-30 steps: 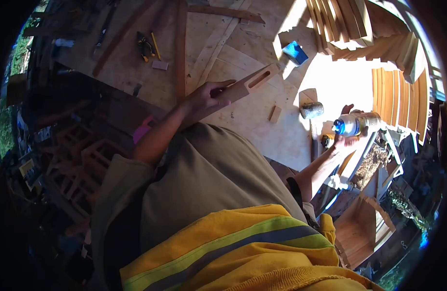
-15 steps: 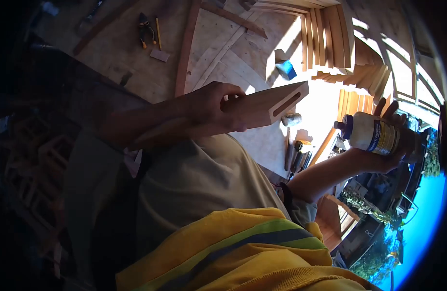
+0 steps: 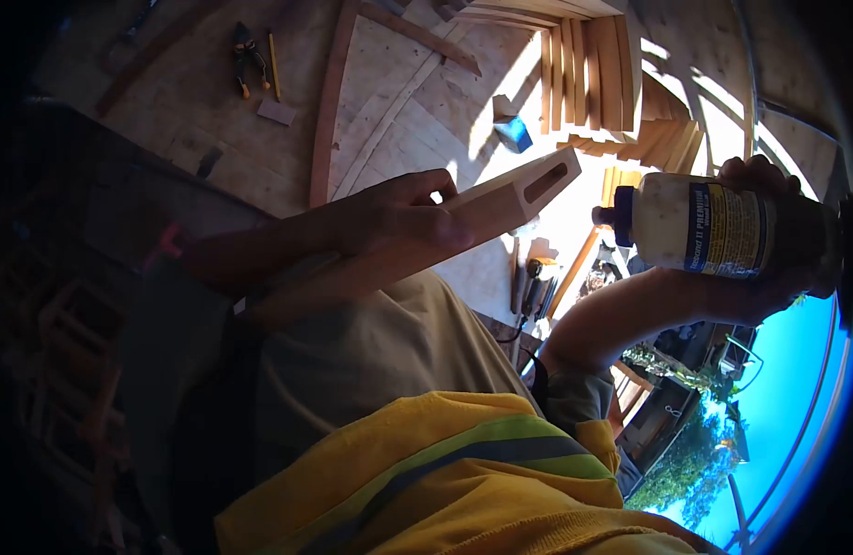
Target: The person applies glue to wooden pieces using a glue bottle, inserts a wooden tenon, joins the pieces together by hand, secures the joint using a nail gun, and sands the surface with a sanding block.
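My left hand (image 3: 403,217) is closed around a pale wooden piece (image 3: 500,205). A long rounded slot (image 3: 545,183) is cut into the end of that piece, which points to the right. My right hand (image 3: 764,294) grips a wood glue bottle (image 3: 662,222) with a blue and yellow label. The bottle lies sideways in view, and its dark cap and nozzle (image 3: 611,215) point at the slotted end. A small gap separates the nozzle from the wood. The far end of the wooden piece is lost in shadow beside my body.
Stacked wooden pieces (image 3: 588,74) stand at the upper right of the work surface (image 3: 399,102). A blue block (image 3: 513,133) sits near them. Orange-tipped pliers (image 3: 248,63), a pencil (image 3: 274,65) and a small flat piece (image 3: 276,112) lie at the upper left.
The glue bottle has moved left, nearer to the wooden piece, and its nozzle now faces the slot more squarely. My right fingers have closed further around the bottle. The whole view has shifted slightly.
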